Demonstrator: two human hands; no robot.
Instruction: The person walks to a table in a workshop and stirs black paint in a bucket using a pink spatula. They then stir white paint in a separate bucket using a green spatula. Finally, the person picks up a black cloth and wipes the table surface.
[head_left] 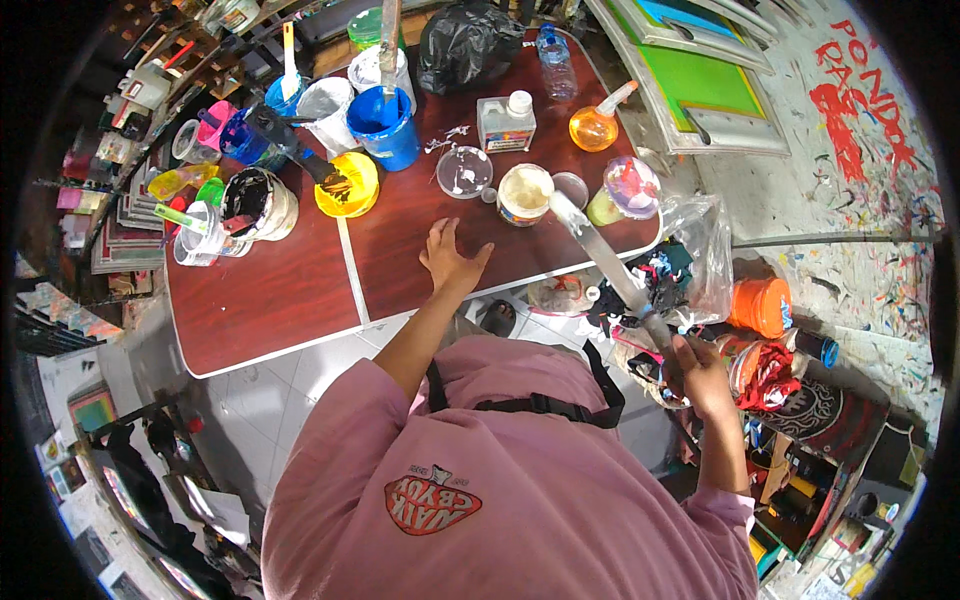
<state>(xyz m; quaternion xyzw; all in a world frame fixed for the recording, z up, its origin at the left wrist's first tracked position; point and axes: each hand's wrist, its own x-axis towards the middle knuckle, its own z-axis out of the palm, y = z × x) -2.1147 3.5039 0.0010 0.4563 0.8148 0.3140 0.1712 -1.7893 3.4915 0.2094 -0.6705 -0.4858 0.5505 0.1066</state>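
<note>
We see an open tub (524, 192) with pale cream contents toward the right of the worktop (270, 315). To its right stands a tub with a pink-and-white stained top (632, 187). Farther left, a blue bucket (383, 135) holds blue paint, a yellow bowl (352, 198) has a dark-smeared tool (290, 142) resting in it, and a stained tub (262, 203) looks black inside.

We count three bottles on the far right part: one squarish with a white cap (506, 125), one clear (556, 65), and one of orange liquid (592, 130). One clear lid (464, 172) with white smears lies left of the cream tub. We hold one long flat spatula (610, 262) in our right hand (703, 377), its fingers wrapped around the handle; its whitish tip reaches the cream tub's right rim in view, though we cannot tell if they touch. Our left hand (455, 262) has its fingers spread, gripping nothing, near the worktop's near edge.

The worktop is red-brown with a pale strip (352, 270) across it. Beneath are light floor tiles (240, 405); on the right, green-meshed frames (695, 90) lean near a paint-spattered wall (800, 205).
</note>
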